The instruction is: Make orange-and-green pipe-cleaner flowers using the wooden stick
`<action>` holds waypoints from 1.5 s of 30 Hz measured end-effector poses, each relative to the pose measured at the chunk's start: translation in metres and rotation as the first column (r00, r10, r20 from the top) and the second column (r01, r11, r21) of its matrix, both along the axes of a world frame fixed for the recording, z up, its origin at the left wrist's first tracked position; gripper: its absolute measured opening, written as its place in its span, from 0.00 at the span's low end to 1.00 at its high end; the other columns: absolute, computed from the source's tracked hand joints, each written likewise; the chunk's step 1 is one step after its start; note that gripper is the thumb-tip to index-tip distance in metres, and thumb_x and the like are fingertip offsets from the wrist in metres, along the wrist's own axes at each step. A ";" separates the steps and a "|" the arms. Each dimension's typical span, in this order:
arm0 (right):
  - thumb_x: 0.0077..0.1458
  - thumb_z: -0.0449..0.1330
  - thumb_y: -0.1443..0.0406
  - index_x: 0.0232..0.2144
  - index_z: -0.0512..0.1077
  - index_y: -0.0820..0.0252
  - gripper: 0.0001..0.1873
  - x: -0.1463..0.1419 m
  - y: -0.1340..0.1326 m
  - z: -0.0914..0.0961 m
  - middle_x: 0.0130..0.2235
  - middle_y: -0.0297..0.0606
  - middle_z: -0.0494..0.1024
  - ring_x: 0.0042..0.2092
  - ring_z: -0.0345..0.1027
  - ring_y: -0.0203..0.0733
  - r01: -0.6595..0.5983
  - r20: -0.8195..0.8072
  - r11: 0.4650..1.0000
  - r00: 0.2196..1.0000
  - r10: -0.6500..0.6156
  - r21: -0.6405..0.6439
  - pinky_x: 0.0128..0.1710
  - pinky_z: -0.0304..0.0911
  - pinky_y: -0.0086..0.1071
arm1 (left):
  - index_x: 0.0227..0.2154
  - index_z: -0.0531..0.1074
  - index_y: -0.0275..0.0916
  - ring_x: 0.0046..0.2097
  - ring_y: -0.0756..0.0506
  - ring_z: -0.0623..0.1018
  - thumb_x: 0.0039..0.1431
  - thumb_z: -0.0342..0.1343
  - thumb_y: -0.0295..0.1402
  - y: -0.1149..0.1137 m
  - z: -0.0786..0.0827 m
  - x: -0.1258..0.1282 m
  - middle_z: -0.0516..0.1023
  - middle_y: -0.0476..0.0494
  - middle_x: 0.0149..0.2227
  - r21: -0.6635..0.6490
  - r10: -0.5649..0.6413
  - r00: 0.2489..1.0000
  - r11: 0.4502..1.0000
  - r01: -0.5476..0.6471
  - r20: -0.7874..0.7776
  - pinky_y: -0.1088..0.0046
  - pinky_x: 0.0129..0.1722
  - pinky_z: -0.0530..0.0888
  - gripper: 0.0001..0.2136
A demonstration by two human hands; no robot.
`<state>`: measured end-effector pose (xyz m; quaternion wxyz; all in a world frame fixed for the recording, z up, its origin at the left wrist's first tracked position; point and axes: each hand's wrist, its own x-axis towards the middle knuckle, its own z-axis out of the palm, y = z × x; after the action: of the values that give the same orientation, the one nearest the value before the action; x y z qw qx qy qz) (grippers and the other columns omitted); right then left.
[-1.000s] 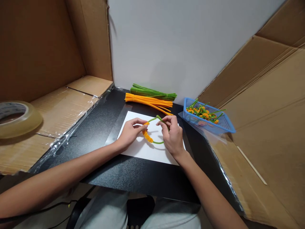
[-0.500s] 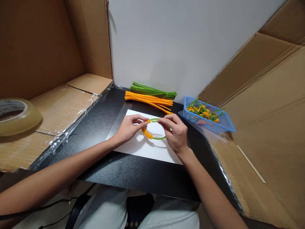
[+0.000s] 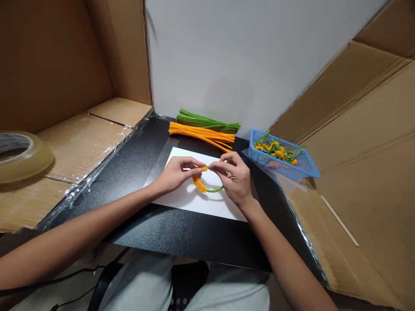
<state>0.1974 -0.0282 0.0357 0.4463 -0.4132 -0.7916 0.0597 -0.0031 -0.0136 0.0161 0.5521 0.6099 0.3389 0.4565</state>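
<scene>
Between my hands is a ring of green pipe cleaner [image 3: 214, 190] with an orange pipe cleaner [image 3: 199, 184] coiled round its left side. My left hand [image 3: 178, 172] pinches the orange coil at the ring's upper left. At the top of the ring, my right hand [image 3: 236, 177] pinches the green pipe cleaner close to the left fingertips. Its fingers hide part of the ring's right side. The ring is over a white sheet of paper [image 3: 181, 201].
Behind the paper lie bundles of orange pipe cleaners [image 3: 197, 130] and green pipe cleaners [image 3: 207, 122]. A blue basket [image 3: 308, 168] at the right holds orange-and-green pieces. A tape roll [image 3: 35, 162] rests on cardboard at the left. Cardboard walls flank the black table [image 3: 155, 233].
My right hand has moved left along the top of the ring, so its fingertips are now close to my left ones. My left hand still pinches the orange coil.
</scene>
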 end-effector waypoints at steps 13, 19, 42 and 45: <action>0.58 0.62 0.66 0.33 0.79 0.56 0.04 0.000 0.002 0.002 0.33 0.34 0.70 0.29 0.62 0.35 0.084 -0.115 0.994 0.989 -0.092 -0.070 0.27 0.60 0.31 | 0.36 0.78 0.34 0.35 0.46 0.81 0.50 0.67 0.36 0.002 -0.001 -0.001 0.81 0.42 0.34 -0.067 0.022 0.996 0.998 -0.016 0.090 0.70 0.39 0.77 0.13; 0.58 0.61 0.67 0.34 0.79 0.54 0.06 0.001 0.003 0.000 0.35 0.36 0.68 0.34 0.65 0.38 0.017 -0.042 1.000 0.999 -0.017 -0.010 0.29 0.62 0.32 | 0.36 0.79 0.35 0.35 0.46 0.80 0.49 0.67 0.37 0.000 0.001 0.001 0.81 0.42 0.35 -0.019 0.044 0.999 0.999 -0.043 0.017 0.69 0.39 0.77 0.12; 0.64 0.52 0.68 0.35 0.74 0.58 0.10 0.003 0.001 0.000 0.34 0.40 0.77 0.36 0.71 0.40 -0.025 0.223 0.993 0.975 -0.001 0.117 0.38 0.66 0.32 | 0.33 0.80 0.35 0.37 0.45 0.81 0.52 0.65 0.34 -0.004 -0.005 0.005 0.82 0.41 0.36 0.077 0.168 0.984 0.984 -0.163 -0.065 0.68 0.42 0.79 0.08; 0.65 0.52 0.69 0.36 0.74 0.58 0.10 0.005 0.003 0.000 0.35 0.39 0.76 0.35 0.71 0.39 -0.060 0.277 0.990 0.961 0.023 0.127 0.36 0.65 0.30 | 0.35 0.80 0.35 0.38 0.45 0.81 0.53 0.63 0.33 -0.004 -0.007 0.004 0.82 0.41 0.37 0.112 0.148 0.985 0.984 -0.138 -0.090 0.67 0.43 0.79 0.08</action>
<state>0.2019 -0.0248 0.0354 0.3576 -0.3698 -0.8565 -0.0420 0.0009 -0.0173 0.0096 0.4675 0.6341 0.3839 0.4817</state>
